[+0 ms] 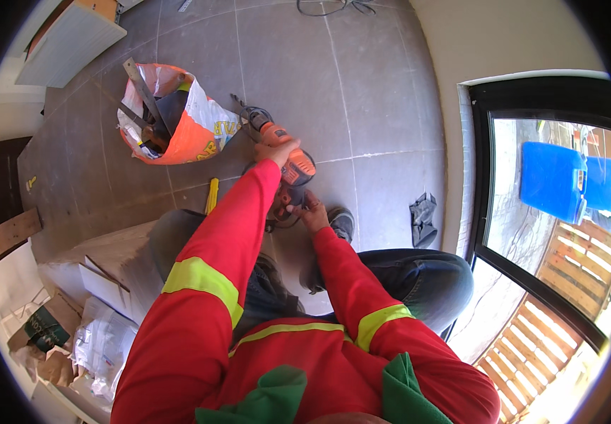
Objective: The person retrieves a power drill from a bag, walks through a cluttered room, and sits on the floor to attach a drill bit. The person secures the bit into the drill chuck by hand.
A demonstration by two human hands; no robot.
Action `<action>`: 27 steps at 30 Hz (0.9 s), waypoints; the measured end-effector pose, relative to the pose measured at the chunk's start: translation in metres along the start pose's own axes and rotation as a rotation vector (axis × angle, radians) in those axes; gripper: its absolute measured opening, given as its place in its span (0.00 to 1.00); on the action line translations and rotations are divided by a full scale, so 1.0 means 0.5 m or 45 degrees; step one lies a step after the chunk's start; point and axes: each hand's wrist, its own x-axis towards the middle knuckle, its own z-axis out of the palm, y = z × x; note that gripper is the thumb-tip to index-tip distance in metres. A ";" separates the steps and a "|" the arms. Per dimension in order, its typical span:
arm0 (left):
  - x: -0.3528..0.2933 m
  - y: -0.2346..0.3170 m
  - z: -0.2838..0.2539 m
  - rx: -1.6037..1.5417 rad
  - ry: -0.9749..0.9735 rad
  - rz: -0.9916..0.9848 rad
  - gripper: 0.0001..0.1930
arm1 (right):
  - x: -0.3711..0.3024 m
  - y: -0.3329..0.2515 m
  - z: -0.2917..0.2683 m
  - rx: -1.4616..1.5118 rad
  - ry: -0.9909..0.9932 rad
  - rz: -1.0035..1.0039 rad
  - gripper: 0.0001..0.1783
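Note:
My left hand (275, 150) is closed around the body of an orange and black power drill (297, 168), held low over the tiled floor between my feet. Its dark front end and a long bit (239, 104) point away to the upper left. My right hand (311, 212) has its fingers bent against a dark piece with a reddish patch (283, 203), just below the drill's rear end. Whether that piece belongs to the drill I cannot tell. An orange and white sack (194, 138) stands left of the drill, with a saw (143, 90) and other tools sticking out.
A yellow tool or strip (212, 196) lies near my left knee. A crumpled black item (423, 220) is on the floor at right, beside the glazed door frame (480, 177). A dark cable (337, 8) lies at the far edge. Boxes and plastic wrapping (100, 346) stand at lower left.

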 end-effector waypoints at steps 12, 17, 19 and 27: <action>-0.255 0.128 -0.284 -0.620 -1.036 -0.100 0.27 | 0.082 -0.001 -0.132 -0.707 0.349 0.085 0.23; -0.319 0.149 -0.374 -0.876 -1.244 -0.055 0.36 | 0.102 0.055 -0.123 -0.828 0.508 -0.044 0.23; -0.293 0.114 -0.397 -0.871 -1.095 0.119 0.41 | 0.084 0.006 -0.110 -1.067 0.491 0.232 0.25; -0.375 0.141 -0.418 -0.737 -1.373 0.167 0.50 | 0.145 -0.421 0.021 -0.480 -0.029 -0.865 0.38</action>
